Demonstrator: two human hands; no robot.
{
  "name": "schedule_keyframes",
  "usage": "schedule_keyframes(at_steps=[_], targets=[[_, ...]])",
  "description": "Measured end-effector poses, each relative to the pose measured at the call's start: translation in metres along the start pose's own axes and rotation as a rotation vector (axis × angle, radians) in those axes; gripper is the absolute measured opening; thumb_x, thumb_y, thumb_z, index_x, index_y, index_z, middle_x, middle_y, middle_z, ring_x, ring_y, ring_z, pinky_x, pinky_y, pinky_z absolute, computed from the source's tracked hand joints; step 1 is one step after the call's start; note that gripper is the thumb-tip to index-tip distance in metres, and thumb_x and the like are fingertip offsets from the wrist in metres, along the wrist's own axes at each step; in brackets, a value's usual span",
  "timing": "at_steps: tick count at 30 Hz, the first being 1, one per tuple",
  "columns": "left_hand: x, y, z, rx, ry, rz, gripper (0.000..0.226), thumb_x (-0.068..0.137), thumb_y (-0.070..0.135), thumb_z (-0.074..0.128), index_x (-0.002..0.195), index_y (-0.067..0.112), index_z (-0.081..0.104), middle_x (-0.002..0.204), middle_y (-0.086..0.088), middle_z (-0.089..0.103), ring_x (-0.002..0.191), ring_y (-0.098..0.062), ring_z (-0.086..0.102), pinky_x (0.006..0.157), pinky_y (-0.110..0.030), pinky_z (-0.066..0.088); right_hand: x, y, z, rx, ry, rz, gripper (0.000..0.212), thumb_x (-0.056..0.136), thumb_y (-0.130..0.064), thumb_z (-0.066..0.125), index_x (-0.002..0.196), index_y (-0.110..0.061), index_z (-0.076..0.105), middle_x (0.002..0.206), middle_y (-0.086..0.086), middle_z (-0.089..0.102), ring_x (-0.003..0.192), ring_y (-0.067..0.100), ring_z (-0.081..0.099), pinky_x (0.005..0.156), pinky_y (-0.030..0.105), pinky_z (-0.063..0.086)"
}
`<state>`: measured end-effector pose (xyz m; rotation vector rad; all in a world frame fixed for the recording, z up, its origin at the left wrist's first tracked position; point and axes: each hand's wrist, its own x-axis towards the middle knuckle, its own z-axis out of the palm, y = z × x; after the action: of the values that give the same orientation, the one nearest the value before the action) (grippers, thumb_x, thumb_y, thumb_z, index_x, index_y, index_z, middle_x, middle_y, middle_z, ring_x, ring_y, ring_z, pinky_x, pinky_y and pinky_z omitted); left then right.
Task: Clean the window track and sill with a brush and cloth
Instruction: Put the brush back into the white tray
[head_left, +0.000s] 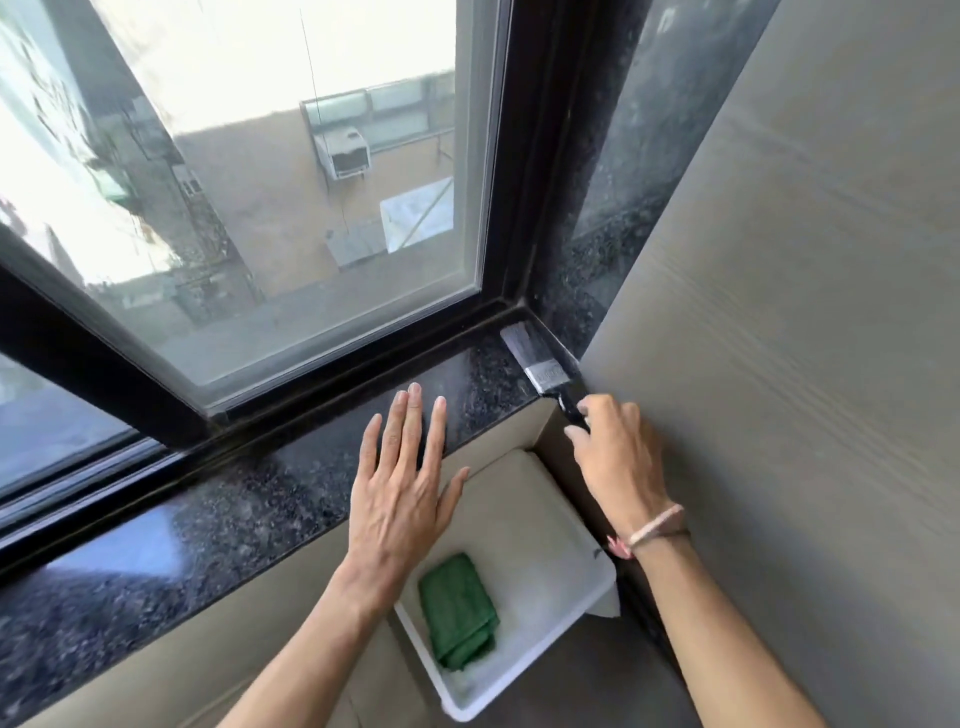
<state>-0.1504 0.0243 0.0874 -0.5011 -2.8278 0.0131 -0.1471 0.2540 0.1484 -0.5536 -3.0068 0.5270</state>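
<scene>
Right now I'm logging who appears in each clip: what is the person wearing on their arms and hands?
Both forearms are bare, with no sleeves or gloves in view. The right hand has a pale pink band and a thin brown cord at the wrist. The left hand wears nothing.

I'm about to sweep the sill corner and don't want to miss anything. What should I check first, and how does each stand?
1. Right hand grip on brush handle: ok.
2. Bristles reaching the sill corner: ok.
3. Left hand off the brush's path: ok, flat on the sill, apart from the bristles.
4. Green cloth ready: ok, folded in the white tray.
5. Track free of dust: cannot tell.
</scene>
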Motion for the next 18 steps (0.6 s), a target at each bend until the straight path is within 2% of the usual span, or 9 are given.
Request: schedule_keyframes(at_steps=[3, 6, 8, 10, 13, 16, 18], targets=[[-0.034, 0.009, 0.011, -0.020, 0.109, 0.043, 0.073, 0.104, 0.045, 0.049, 0.162, 0.005, 0.029, 0.169, -0.026, 0.028, 0.159, -0.039, 0.025, 0.125, -0.055, 0.034, -0.066, 0.032, 0.024, 0.146, 0.039, 0.058, 0.030, 0.088, -0.017, 0.078, 0.116, -0.010, 0.073, 0.103, 0.016, 0.079, 0.095, 0.038, 0.073, 0.078, 0.045, 0.059], [-0.089, 0.027, 0.032, -0.082, 0.131, 0.141, 0.072, 0.102, 0.039, 0.058, 0.160, 0.005, 0.033, 0.167, -0.024, 0.033, 0.158, -0.038, 0.029, 0.124, -0.054, 0.032, -0.133, 0.059, 0.064, 0.173, -0.100, 0.201, 0.025, 0.084, -0.012, 0.081, 0.109, -0.010, 0.076, 0.098, 0.016, 0.082, 0.087, 0.036, 0.078, 0.073, 0.047, 0.062], [-0.122, 0.036, 0.049, -0.115, 0.039, 0.158, 0.071, 0.099, 0.037, 0.062, 0.158, 0.005, 0.039, 0.166, -0.022, 0.036, 0.154, -0.037, 0.037, 0.121, -0.052, 0.034, -0.151, 0.065, 0.091, 0.127, -0.210, 0.260, 0.022, 0.084, -0.013, 0.081, 0.105, -0.012, 0.076, 0.092, 0.015, 0.081, 0.084, 0.037, 0.077, 0.067, 0.042, 0.060], [-0.147, 0.041, 0.066, -0.119, -0.102, 0.126, 0.068, 0.098, 0.039, 0.059, 0.154, 0.003, 0.045, 0.162, -0.023, 0.042, 0.148, -0.037, 0.047, 0.118, -0.051, 0.035, -0.146, 0.065, 0.117, 0.059, -0.252, 0.228, 0.015, 0.089, -0.015, 0.076, 0.104, -0.011, 0.073, 0.093, 0.014, 0.080, 0.089, 0.037, 0.075, 0.065, 0.037, 0.054], [-0.165, 0.045, 0.085, -0.105, -0.321, 0.055, 0.069, 0.097, 0.045, 0.050, 0.150, -0.001, 0.050, 0.157, -0.024, 0.050, 0.142, -0.038, 0.053, 0.116, -0.049, 0.034, -0.114, 0.066, 0.152, -0.052, -0.346, 0.176, 0.018, 0.101, -0.018, 0.060, 0.115, -0.009, 0.065, 0.111, 0.015, 0.073, 0.109, 0.035, 0.068, 0.082, 0.038, 0.050], [-0.177, 0.048, 0.100, -0.129, -0.513, -0.030, 0.071, 0.097, 0.048, 0.043, 0.147, -0.002, 0.053, 0.154, -0.025, 0.053, 0.141, -0.038, 0.055, 0.122, -0.044, 0.020, -0.088, 0.068, 0.174, -0.144, -0.426, 0.120, 0.019, 0.103, -0.016, 0.053, 0.116, -0.005, 0.062, 0.118, 0.019, 0.068, 0.113, 0.038, 0.064, 0.089, 0.042, 0.050], [-0.185, 0.046, 0.109, -0.125, -0.581, -0.048, 0.073, 0.097, 0.049, 0.039, 0.146, -0.003, 0.054, 0.154, -0.025, 0.053, 0.139, -0.038, 0.057, 0.123, -0.041, 0.013, -0.080, 0.071, 0.185, -0.216, -0.462, 0.066, 0.018, 0.104, -0.014, 0.051, 0.116, -0.006, 0.061, 0.121, 0.019, 0.066, 0.115, 0.039, 0.063, 0.091, 0.042, 0.050]])
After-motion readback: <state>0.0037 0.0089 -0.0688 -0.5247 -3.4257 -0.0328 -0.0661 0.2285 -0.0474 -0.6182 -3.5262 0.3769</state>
